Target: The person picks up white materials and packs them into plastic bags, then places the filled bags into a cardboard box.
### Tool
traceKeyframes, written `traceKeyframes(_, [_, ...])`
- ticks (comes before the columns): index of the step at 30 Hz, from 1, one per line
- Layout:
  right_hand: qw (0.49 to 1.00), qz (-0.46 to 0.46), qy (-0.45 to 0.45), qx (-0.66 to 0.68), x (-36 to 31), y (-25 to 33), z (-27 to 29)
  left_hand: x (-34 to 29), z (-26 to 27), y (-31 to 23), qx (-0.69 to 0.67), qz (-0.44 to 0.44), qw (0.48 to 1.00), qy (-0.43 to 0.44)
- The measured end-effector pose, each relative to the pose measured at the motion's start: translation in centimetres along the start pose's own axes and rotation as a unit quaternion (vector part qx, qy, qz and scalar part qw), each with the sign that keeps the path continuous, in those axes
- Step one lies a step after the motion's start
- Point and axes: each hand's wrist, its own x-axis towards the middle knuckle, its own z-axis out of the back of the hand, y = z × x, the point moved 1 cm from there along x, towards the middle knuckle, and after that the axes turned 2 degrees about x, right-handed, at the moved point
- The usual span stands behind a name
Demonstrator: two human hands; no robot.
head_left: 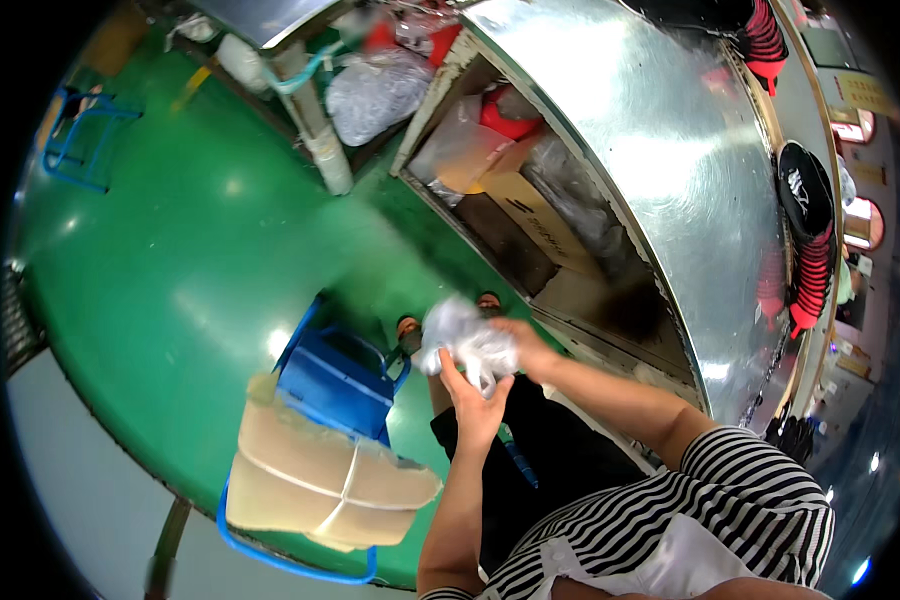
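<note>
Between my two hands is a crumpled, whitish see-through plastic bag [470, 345], bunched up and partly smeared by motion. My left hand [478, 405] holds its lower side, with the thumb and fingers closed on the film. From the right, my right hand [528, 350] grips the bag's edge; some of its fingers are hidden behind the plastic. The bag is in front of my body, above my feet and the green floor [200, 250].
A metal-topped workbench [660, 140] stands to my right, its open shelf holding a cardboard box [545, 215] and plastic bags. Stacked black and red caps [810, 230] lie along its far edge. At left are a blue chair [335, 380] with a tied beige cushion [320, 470] and a blue stool [85, 140].
</note>
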Motion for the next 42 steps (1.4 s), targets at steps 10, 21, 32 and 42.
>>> traceKeyframes(10, [0.932,0.123,-0.138,-0.311,13.0,-2.3,15.5,2.8,2.5,13.0,0.298,-0.044,0.953,0.036])
traceKeyframes(21, [0.883,0.140,-0.430,-0.127,22.4,-2.2,32.8,2.4,2.9,9.0,0.455,-0.128,0.879,0.058])
traceKeyframes(32, [0.851,0.268,-0.449,-0.035,6.3,-8.0,37.4,4.9,-2.6,3.4,0.253,-0.202,0.919,0.226])
traceKeyframes(42, [0.873,0.216,-0.271,0.345,-0.4,0.2,23.3,6.6,-5.6,1.9,0.277,-0.247,0.860,0.351])
